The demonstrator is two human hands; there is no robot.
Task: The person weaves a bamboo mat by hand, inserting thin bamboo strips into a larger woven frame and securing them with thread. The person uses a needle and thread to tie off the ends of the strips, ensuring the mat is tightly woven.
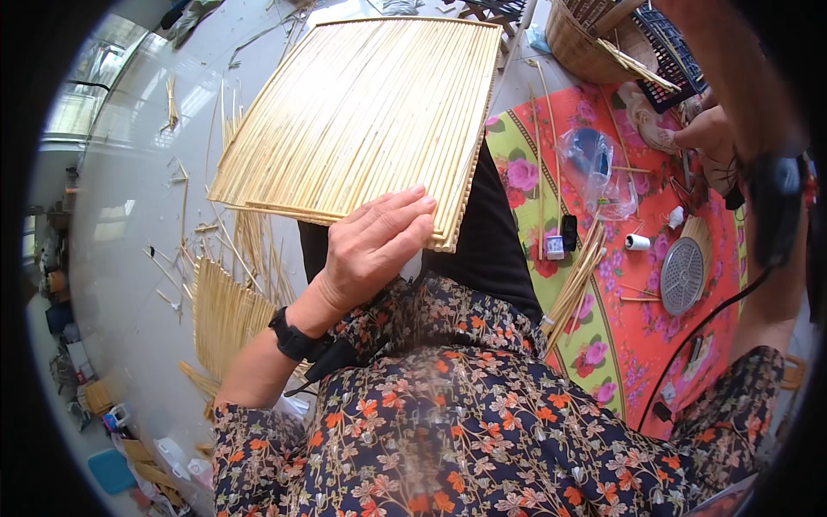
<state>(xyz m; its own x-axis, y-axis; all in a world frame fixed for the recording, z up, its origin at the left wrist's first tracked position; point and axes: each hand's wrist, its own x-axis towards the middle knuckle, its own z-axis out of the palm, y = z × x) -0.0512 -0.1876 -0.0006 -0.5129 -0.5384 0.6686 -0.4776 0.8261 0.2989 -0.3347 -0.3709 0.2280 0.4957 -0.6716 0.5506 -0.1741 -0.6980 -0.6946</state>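
Observation:
A flat panel of pale straw stalks [362, 121], laid side by side with a bound rim, is tilted above my lap. My left hand [379, 241] is closed over its near edge. The fingers lie across the top close to the right corner, and the thumb is hidden. My right arm is raised along the right side, close and blurred. My right hand [719, 47], at the upper right, is too smeared for its fingers to show; whether it holds anything cannot be made out.
On the floor at left are a smaller straw piece [226, 314] and loose stalks. A floral cloth [616, 345] at right carries a stalk bundle [575, 276], white thread spool [637, 243], round metal disc [683, 276] and clear plastic bag [616, 194]. Behind stands a wicker basket [573, 39].

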